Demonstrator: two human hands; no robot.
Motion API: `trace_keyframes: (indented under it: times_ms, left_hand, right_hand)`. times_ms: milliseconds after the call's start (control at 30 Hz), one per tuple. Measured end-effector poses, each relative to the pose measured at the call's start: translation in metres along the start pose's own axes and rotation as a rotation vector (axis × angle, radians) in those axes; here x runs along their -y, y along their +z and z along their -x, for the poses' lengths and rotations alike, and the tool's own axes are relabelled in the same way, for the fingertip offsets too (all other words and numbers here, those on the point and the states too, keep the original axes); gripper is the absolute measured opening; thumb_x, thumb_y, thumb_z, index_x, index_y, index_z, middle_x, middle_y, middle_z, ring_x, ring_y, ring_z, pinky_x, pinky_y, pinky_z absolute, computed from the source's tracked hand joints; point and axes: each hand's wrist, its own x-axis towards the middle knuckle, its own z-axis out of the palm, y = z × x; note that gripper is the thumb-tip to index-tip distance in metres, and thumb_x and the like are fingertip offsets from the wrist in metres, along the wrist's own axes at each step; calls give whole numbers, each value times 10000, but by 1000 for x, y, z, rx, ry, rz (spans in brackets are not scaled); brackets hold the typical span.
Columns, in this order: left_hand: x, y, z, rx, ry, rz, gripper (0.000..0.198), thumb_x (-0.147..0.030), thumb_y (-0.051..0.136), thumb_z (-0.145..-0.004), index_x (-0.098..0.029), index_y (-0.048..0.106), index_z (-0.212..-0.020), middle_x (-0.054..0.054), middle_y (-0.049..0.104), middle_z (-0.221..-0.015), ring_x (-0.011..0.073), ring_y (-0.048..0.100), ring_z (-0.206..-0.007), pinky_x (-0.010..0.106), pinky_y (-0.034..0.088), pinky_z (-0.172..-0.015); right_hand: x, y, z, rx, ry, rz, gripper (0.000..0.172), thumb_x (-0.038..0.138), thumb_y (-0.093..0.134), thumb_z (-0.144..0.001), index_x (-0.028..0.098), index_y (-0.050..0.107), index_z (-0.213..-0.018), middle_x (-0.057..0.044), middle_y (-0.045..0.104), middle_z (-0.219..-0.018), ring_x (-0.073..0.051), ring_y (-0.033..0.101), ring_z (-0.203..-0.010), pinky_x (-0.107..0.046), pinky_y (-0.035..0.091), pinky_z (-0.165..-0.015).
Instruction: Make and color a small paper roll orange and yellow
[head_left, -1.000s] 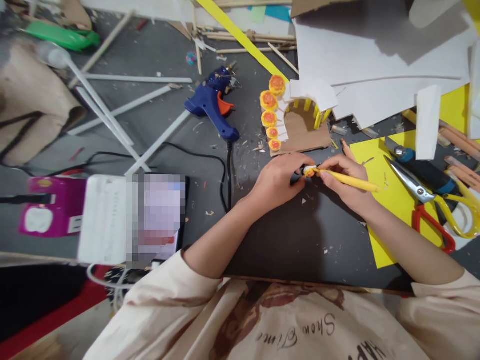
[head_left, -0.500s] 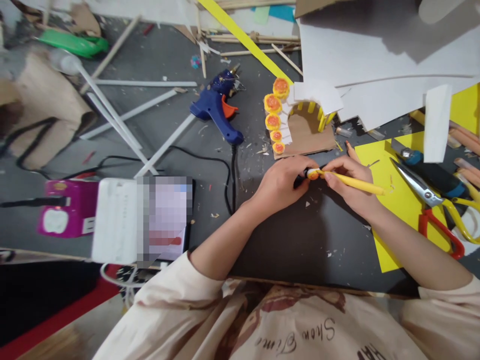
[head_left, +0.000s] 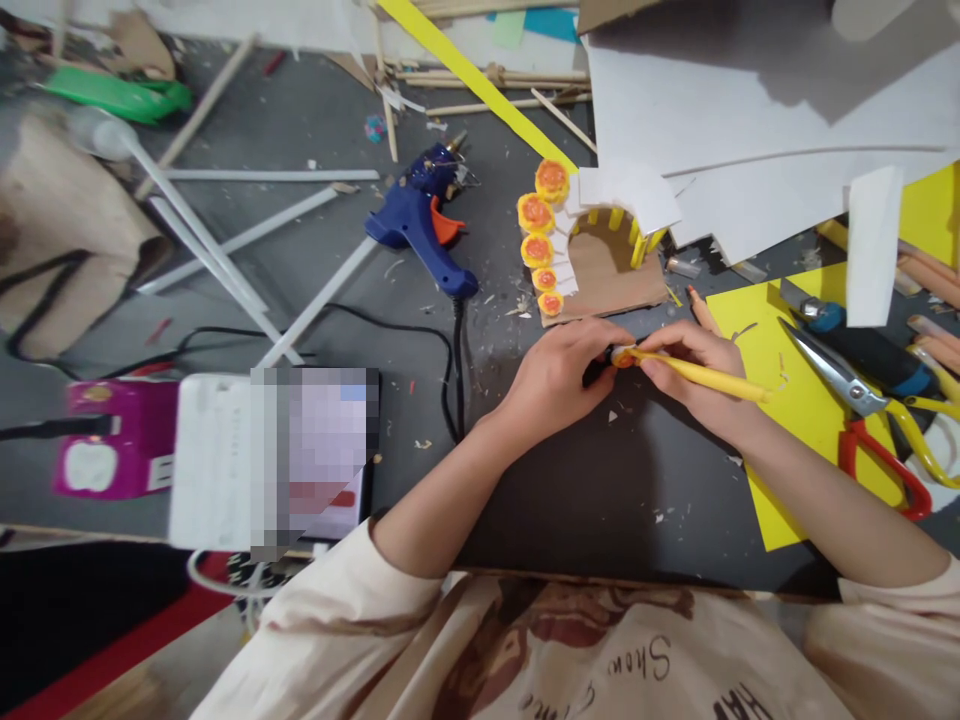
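My left hand [head_left: 559, 375] is closed in a pinch on a small round orange piece [head_left: 622, 357] on the dark table. My right hand [head_left: 694, 375] grips a yellow pen-like tool [head_left: 709, 378], its tip touching that orange piece. Just beyond my hands stands a small cardboard model [head_left: 600, 265] with a white stair, yellow posts and a row of several orange-and-yellow discs [head_left: 538, 235] along its left edge.
A blue hot glue gun [head_left: 420, 225] lies left of the model, its black cord [head_left: 455, 365] running toward me. Scissors and pliers [head_left: 870, 400] rest on yellow paper [head_left: 780, 400] at right. White foam sheets [head_left: 750, 140] cover the back right. White strips [head_left: 225, 250] and a pink box [head_left: 112, 450] are at left.
Both hands stay together on the orange piece; the piece has turned slightly, showing more orange. The view shifted a little.
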Motion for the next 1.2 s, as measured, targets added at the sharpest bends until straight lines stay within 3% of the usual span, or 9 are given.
trace_keyframes:
  times_ms: [200, 367, 533, 800, 1000, 1200]
  left_hand:
    - [0, 0, 0, -8, 8, 1, 285, -53, 512, -792, -163, 614, -1033, 63, 711, -1018, 153, 655, -865, 277, 516, -774]
    - [-2, -2, -2, 30, -35, -6, 281, -55, 510, -770, -167, 623, -1001, 50, 711, -988, 153, 647, -860, 271, 507, -776]
    - [-4, -3, -3, 62, -79, -14, 269, -65, 509, -771, -174, 622, -989, 41, 703, -976, 155, 638, -854, 267, 495, -785]
    - [-2, -3, -2, -14, -33, -2, 206, -76, 555, -812, -171, 614, -985, 46, 663, -975, 147, 604, -862, 248, 481, -759]
    - [-3, -3, -3, -19, -12, 3, 203, -55, 575, -798, -159, 611, -969, 38, 651, -922, 139, 587, -814, 242, 469, -743]
    - [-2, -4, -3, -5, -10, -13, 194, -70, 568, -806, -172, 603, -968, 31, 655, -920, 137, 579, -795, 246, 464, -733]
  right_hand:
    - [-1, 1, -1, -60, -19, -17, 157, 393, 619, -876, 266, 628, -784, 98, 565, -554, -99, 490, -478, -540, 305, -1143]
    - [-2, 2, -1, -52, -10, -5, 163, 411, 625, -869, 265, 633, -795, 93, 569, -565, -104, 516, -508, -520, 349, -1111]
    - [-2, 1, -1, -63, 2, -7, 224, 453, 607, -871, 254, 625, -771, 85, 575, -575, -103, 511, -507, -494, 439, -1017]
    - [0, 1, -1, -52, 28, -52, 216, 436, 602, -878, 246, 619, -777, 80, 551, -569, -93, 480, -476, -396, 517, -808]
    - [0, 1, -3, -69, -47, -13, 147, 367, 633, -868, 256, 624, -772, 99, 583, -572, -93, 519, -488, -497, 383, -1063]
    - [-1, 1, -3, -70, -52, -30, 114, 343, 632, -866, 254, 626, -796, 100, 588, -587, -93, 524, -495, -496, 368, -1068]
